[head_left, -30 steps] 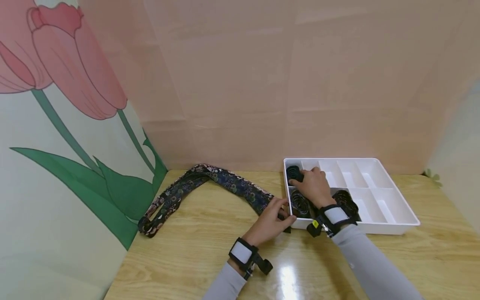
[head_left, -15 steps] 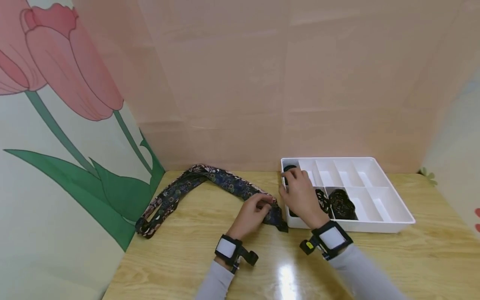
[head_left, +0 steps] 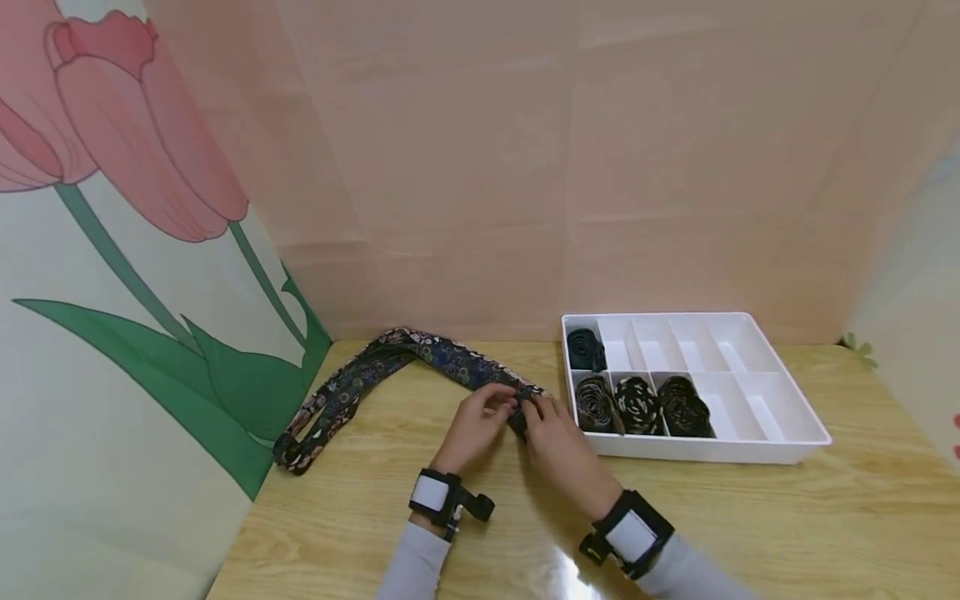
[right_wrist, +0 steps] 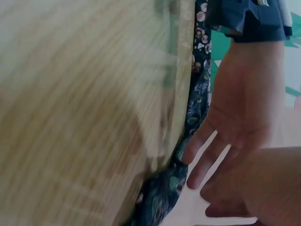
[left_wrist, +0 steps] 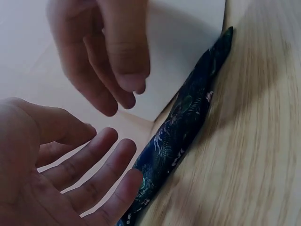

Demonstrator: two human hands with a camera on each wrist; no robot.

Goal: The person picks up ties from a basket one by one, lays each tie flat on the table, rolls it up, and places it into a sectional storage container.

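Observation:
A dark floral necktie (head_left: 459, 364), folded double, bends across the left of the table. Over its right end, my left hand (head_left: 471, 429) and right hand (head_left: 561, 450) come close together. In the left wrist view, the left hand (left_wrist: 61, 174) has spread, loosely bent fingers beside the necktie (left_wrist: 171, 134). The right hand (left_wrist: 117, 47) hangs above with its fingers pointing down; I see no cloth pinched there. The necktie's tapered tip stretches past both hands in that view. In the right wrist view, left-hand fingers (right_wrist: 200, 155) lie against or just beside the necktie (right_wrist: 162, 193).
A white compartment tray (head_left: 697, 448) stands right of the hands. Rolled dark cloths fill its left part: a green roll (head_left: 585, 350) at the back, and a brown roll (head_left: 595, 406), a black-and-white roll (head_left: 637, 406) and a dark roll (head_left: 684, 408) in front.
My right hand has left the green roll in the tray and moved left and down to the necktie's end. My left hand has shifted slightly left along the necktie.

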